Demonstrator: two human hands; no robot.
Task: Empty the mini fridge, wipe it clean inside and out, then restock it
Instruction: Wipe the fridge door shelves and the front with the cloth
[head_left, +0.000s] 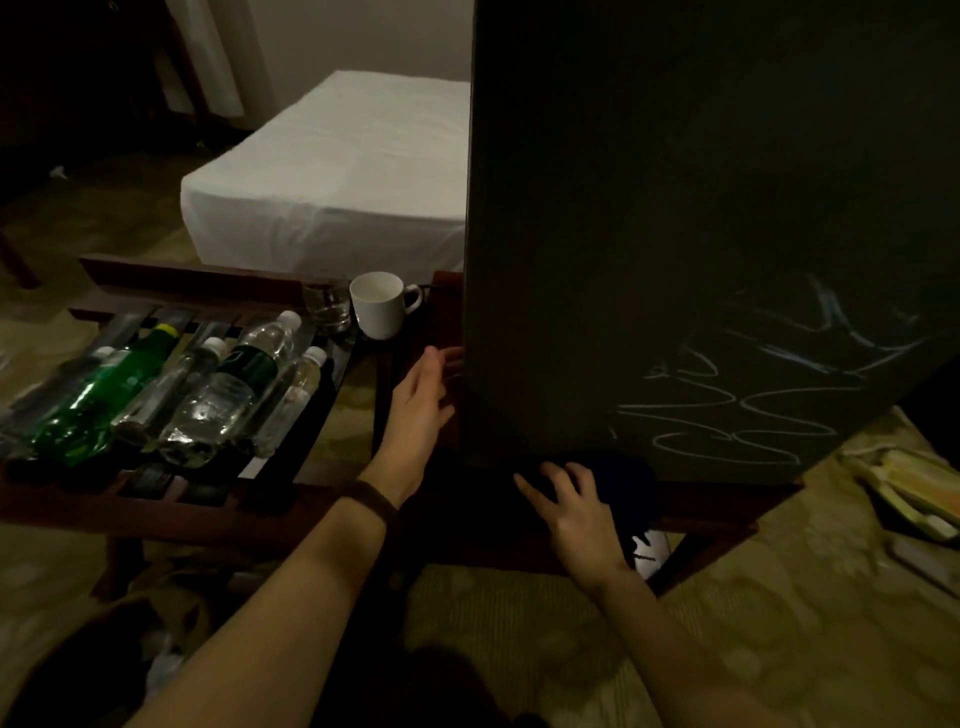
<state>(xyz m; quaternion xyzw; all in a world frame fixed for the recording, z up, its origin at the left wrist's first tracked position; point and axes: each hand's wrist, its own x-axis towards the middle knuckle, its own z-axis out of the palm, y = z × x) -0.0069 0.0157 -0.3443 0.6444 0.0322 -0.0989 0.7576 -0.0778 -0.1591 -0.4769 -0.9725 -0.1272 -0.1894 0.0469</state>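
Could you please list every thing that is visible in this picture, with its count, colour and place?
mini fridge: one, dark, with pale scribbles low on its side, on a wooden stand, right.
cloth: one, dark blue, at the fridge's lower edge, under the right hand.
bottles: about six, clear plastic, one green, lying on the rack.
rack: one, dark wood with straps, left.
mug: one, white, upright, beside the fridge.
glass: one, clear, left of the mug.
bed: one, white sheet, behind.
carpet: patterned, yellowish.
left hand: open, at the fridge's left edge; dark band on the wrist.
right hand: fingers spread on the cloth.
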